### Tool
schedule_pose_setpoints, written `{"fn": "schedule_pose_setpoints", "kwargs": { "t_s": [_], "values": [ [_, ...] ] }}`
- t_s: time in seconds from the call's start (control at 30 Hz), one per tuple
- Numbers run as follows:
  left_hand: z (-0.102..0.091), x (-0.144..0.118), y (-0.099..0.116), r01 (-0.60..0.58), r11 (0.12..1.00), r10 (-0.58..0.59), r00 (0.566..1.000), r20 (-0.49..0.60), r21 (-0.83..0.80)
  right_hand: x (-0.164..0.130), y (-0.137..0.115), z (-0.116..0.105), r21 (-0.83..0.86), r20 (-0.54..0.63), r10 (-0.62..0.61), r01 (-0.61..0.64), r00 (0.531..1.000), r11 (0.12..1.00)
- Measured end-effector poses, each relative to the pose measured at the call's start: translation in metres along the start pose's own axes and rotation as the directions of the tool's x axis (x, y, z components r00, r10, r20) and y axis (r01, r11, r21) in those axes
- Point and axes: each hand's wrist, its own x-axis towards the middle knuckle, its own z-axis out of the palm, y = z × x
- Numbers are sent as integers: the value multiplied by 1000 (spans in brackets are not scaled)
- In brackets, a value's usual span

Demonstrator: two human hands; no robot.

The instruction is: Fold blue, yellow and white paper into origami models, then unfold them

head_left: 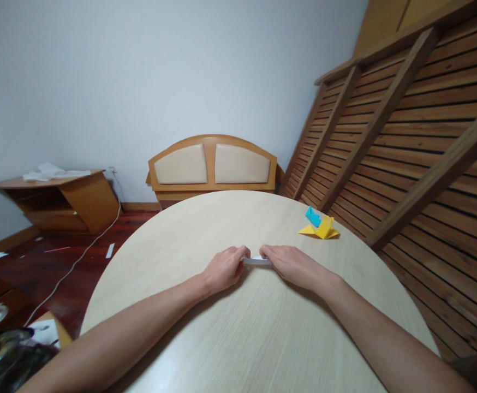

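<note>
Between my two hands, just over the middle of the round table (238, 327), is a narrow folded strip of white paper (257, 261). My left hand (227, 267) is closed on its left end, thumb on top. At the other end, my right hand (290, 263) pinches the same paper with curled fingers. Most of the paper is hidden in the hands; only a short middle stretch shows. Farther back on the right side of the table stand a yellow folded-paper figure (323, 229) and, touching or just behind it, a blue folded-paper piece (312, 216).
A wooden slatted frame (418, 142) leans along the right, close to the table's edge. Behind the table is a padded headboard (212, 164). On the left are a low cabinet (87, 202), a white cable (75, 267) across the floor and cluttered items at the lower corner.
</note>
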Motion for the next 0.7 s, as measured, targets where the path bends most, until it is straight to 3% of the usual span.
{"fn": "schedule_pose_setpoints", "kwargs": {
  "t_s": [0.23, 0.7],
  "values": [
    [-2, -1, 0, -24, 997, 22, 999, -26, -73, -1, 7, 4, 115, -25, -33, 35, 999, 993],
    [-12, -2, 13, 60, 996, -61, 998, -3, -69, 1, 8, 9, 238, -80, 3, 17, 997, 971]
  ]
}}
